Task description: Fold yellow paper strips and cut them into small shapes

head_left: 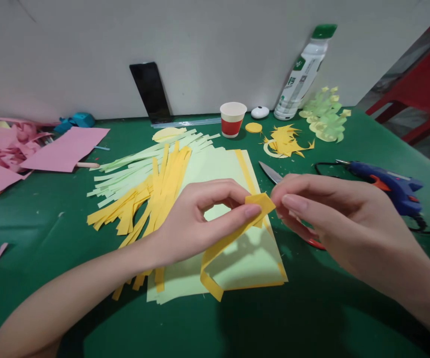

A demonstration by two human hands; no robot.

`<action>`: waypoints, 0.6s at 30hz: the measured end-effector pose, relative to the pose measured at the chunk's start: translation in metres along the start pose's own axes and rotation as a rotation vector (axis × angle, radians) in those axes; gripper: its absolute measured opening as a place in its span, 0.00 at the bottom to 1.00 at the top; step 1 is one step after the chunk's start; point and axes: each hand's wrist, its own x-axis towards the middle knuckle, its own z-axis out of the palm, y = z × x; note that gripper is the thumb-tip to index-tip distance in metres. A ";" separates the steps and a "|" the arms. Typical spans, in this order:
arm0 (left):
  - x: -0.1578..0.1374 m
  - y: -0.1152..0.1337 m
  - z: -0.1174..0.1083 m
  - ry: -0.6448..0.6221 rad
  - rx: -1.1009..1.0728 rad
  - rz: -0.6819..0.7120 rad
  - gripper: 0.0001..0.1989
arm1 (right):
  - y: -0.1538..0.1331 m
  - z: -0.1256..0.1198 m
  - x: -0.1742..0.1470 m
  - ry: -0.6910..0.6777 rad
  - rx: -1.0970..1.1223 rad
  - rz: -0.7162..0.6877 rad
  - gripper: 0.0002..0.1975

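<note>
Paper strip [218,247], yellow, folded at one end, is above the light-green sheets [215,171]. Left hand [196,216] pinches the fold; right hand [349,214] is at its right corner, grasp not determinable. Align edges before pressing the crease flat.

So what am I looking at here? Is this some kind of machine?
No machine: these are a person's bare hands. The single picture comes from a camera worn on the head, looking forward and down.

The left hand pinches a folded yellow strip. The right hand is right by its folded end; whether it touches is hard to tell.

On the green table lie cut yellow strips, pale green sheets, pink paper, scissors and a blue glue gun. Farther back stands a red-and-white cup.
</note>
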 end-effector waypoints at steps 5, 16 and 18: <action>0.000 0.000 0.000 -0.035 0.000 -0.028 0.08 | -0.003 0.001 0.002 -0.023 -0.020 -0.070 0.11; -0.001 0.001 0.005 -0.081 -0.025 -0.014 0.09 | 0.001 0.002 0.004 -0.116 -0.127 -0.235 0.11; -0.001 0.001 0.005 -0.082 -0.041 -0.020 0.09 | 0.001 0.002 0.003 -0.125 -0.157 -0.260 0.11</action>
